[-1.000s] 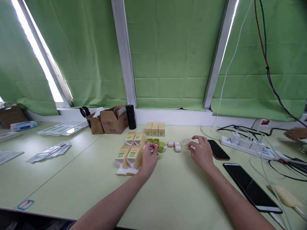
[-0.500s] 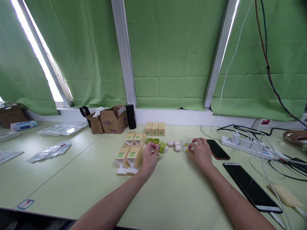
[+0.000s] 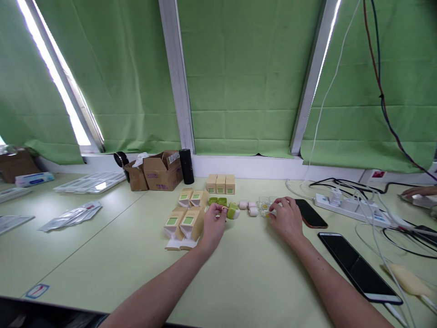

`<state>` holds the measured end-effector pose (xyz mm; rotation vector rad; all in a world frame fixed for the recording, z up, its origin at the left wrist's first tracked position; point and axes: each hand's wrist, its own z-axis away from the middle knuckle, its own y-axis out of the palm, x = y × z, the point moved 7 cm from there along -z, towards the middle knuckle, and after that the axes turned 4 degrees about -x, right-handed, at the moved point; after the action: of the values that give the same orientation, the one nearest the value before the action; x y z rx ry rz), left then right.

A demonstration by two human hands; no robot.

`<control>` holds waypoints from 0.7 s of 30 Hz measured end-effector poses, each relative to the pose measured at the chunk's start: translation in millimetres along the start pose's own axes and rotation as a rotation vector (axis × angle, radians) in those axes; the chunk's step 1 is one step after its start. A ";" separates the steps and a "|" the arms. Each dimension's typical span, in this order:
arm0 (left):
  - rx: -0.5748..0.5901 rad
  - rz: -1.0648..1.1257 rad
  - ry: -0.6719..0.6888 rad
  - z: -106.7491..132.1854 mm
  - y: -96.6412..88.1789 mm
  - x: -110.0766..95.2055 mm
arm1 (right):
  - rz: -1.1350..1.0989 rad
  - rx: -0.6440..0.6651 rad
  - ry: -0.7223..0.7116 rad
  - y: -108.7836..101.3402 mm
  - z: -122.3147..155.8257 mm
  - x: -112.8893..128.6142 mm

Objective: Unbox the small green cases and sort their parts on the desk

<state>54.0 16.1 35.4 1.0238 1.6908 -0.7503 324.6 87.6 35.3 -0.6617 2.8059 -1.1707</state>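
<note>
My left hand [image 3: 215,219] is closed, its fingertips pinching a small green-and-white case [image 3: 233,211] just above the table. Beside it, open-ended cardboard boxes [image 3: 192,220] with green labels lie in two rows. Two green square pieces [image 3: 217,201] sit just behind that hand. My right hand [image 3: 286,215] has its thumb and fingers bent around a small clear plastic cup [image 3: 265,207] with a yellowish middle; its fingers partly hide it. Several pale pink and white rounded pieces [image 3: 251,208] lie between my hands.
Three small boxes [image 3: 221,184] stand behind. Two phones, one black [image 3: 310,213] and one larger [image 3: 358,266], lie right, near a power strip [image 3: 351,210] and cables. Leftward are cartons [image 3: 160,171], a black cylinder [image 3: 186,166] and silver packets [image 3: 71,217]. Another person's hand [image 3: 421,191] is far right.
Both of my hands stay almost where they were, with the green-and-white case still in the left. At the far right edge, another person's hand and the pale thing under it look different.
</note>
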 end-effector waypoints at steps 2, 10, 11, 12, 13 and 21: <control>0.002 -0.005 -0.007 0.3 0.0 -0.2 | -0.014 -0.017 -0.003 -0.8 -0.2 0.4; 0.020 0.148 -0.112 0.8 3.6 5.8 | -0.226 -0.186 -0.132 -30.2 0.7 34.5; 0.025 0.179 -0.139 1.0 4.6 6.9 | -0.266 -0.197 -0.173 -34.8 2.6 44.3; 0.032 0.201 -0.160 1.5 5.5 7.4 | -0.308 -0.206 -0.217 -39.1 5.0 54.8; 0.040 0.216 -0.177 2.1 6.4 7.5 | -0.349 -0.222 -0.256 -43.7 7.8 64.9; 0.133 0.327 -0.370 13.2 14.8 12.6 | -0.497 -0.226 -0.467 -56.7 24.5 113.0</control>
<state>70.7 15.1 18.8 1.1390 1.1366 -0.7862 247.5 -9.0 71.6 -1.4916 2.4477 -0.6111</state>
